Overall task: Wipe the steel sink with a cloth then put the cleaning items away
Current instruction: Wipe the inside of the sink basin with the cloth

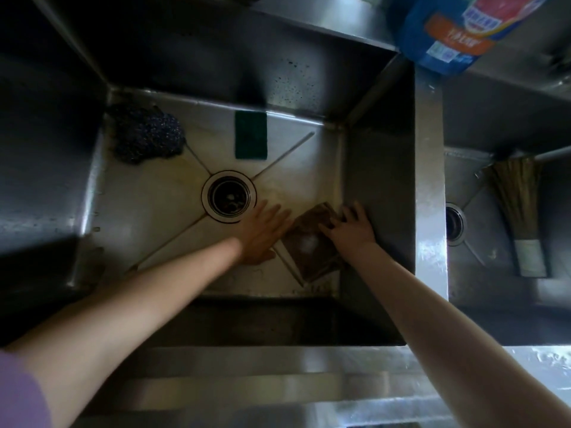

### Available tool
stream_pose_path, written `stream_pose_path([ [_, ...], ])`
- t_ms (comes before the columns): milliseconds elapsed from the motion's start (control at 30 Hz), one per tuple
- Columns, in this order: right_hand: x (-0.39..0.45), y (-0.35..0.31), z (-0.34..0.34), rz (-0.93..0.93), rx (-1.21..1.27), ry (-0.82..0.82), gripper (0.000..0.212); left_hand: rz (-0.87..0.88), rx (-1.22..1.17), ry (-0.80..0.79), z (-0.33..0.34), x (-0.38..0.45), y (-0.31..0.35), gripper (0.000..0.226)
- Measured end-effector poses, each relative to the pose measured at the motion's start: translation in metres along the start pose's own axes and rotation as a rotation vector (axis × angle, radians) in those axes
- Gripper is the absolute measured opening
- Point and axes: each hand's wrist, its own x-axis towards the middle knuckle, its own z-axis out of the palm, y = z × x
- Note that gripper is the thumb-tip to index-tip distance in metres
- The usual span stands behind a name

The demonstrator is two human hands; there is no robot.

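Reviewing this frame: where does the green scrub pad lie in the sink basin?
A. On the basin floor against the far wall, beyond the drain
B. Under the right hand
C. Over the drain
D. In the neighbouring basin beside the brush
A: the green scrub pad lies flat on the sink floor at the far wall, beyond the open drain, clear of both hands.

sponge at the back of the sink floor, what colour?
Dark green. The sponge lies flat against the back wall of the sink, clearest in the head view.
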Motion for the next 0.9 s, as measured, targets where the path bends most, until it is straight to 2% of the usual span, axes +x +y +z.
stream_pose_path([
  [133,0.002,-0.002,0.001,0.023,-0.028,-0.032,0.047,0.055,-0.003,0.026,0.0,-0.003,0.004,0.085],
  [267,-0.001,-0.005,-0.002,0.021,-0.068,-0.091,0.048,0.211,0.068,-0.011,0.004,-0.003,0.011,0.071],
  [500,-0.006,-0.014,0.003,0.017,-0.071,-0.146,0.048,0.207,0.095,-0.05,0.003,-0.005,0.014,0.058],
  [800,-0.027,-0.034,0.022,-0.117,0.019,-0.287,0.046,0.287,0.235,-0.109,0.01,-0.019,0.005,0.057],
  [900,-0.028,-0.03,0.018,-0.108,0.14,-0.195,0.044,0.295,0.184,-0.079,0.01,-0.02,0.005,0.051],
])
